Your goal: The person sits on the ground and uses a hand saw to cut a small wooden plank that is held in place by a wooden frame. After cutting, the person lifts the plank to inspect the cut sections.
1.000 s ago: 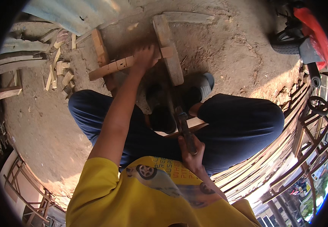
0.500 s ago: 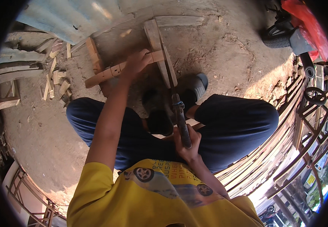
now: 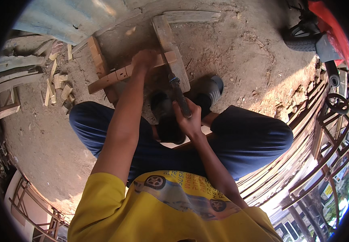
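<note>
My left hand [image 3: 144,61] grips a light wooden batten [image 3: 110,79] with marks along it, lying crosswise over two timber pieces, a reddish one [image 3: 98,56] and a weathered plank [image 3: 181,76]. My right hand [image 3: 188,118] is closed on the dark handle of a handsaw [image 3: 177,92]. The saw's thin blade crosses the batten near its right end, just right of my left hand; its far part is hard to make out. Both arms reach forward between my bent knees, above my sandalled feet [image 3: 210,90].
Wood offcuts [image 3: 53,80] lie on the dirt ground at the left, below a corrugated sheet [image 3: 57,20]. A grey board [image 3: 192,16] lies beyond. At the right are a wheel [image 3: 301,42], a red plastic sheet [image 3: 329,28], stacked slats [image 3: 295,133] and a metal frame [image 3: 331,161].
My right hand and the saw have moved forward, away from my body, the blade now across the batten. My left hand stays on the batten, having shifted slightly.
</note>
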Motion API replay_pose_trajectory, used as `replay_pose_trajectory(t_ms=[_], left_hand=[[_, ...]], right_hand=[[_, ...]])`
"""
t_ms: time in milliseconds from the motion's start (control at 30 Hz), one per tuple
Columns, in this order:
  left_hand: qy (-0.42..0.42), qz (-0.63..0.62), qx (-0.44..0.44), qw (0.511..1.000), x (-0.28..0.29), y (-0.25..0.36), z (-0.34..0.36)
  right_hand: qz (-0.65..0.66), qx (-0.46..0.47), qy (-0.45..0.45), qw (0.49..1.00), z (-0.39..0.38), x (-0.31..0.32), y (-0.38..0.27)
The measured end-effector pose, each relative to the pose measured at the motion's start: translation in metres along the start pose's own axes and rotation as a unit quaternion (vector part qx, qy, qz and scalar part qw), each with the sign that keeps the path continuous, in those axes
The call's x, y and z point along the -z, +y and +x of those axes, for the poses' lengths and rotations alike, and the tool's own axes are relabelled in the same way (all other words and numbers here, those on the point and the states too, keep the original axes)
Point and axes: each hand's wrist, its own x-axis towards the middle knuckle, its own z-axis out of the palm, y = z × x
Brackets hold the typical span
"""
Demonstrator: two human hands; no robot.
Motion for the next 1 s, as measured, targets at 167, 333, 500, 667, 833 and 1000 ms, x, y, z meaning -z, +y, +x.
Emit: replay_pose_trajectory(t_ms=[167,333,500,667,833,1000], left_hand=[[-0.019,-0.023,0.004,1.0,0.03,0.018,-0.026],[-0.032,-0.04,0.04,0.998,0.015,0.007,-0.003],[-0.032,-0.038,0.031,0.998,0.007,0.002,-0.002],[-0.021,-0.03,0.039,0.999,0.002,0.0,0.011],[-0.075,0.005,-0.058,0.995,-0.005,-0.022,0.033],[-0.045,-0.049,0.028,0.997,-0.002,-0.006,0.02]], right_hand=[[-0.009,-0.033,-0.016,0.999,-0.002,0.0,0.002],[-0.044,-0.042,-0.037,0.997,-0.044,0.022,0.006],[-0.054,-0.022,-0.029,0.998,-0.043,0.008,-0.011],[-0.056,-0.123,-0.034,0.99,-0.097,0.038,-0.041],[-0.036,-0.154,-0.054,0.986,-0.092,0.038,-0.077],[-0.106,-0.206,-0.042,0.972,-0.138,0.069,-0.097]])
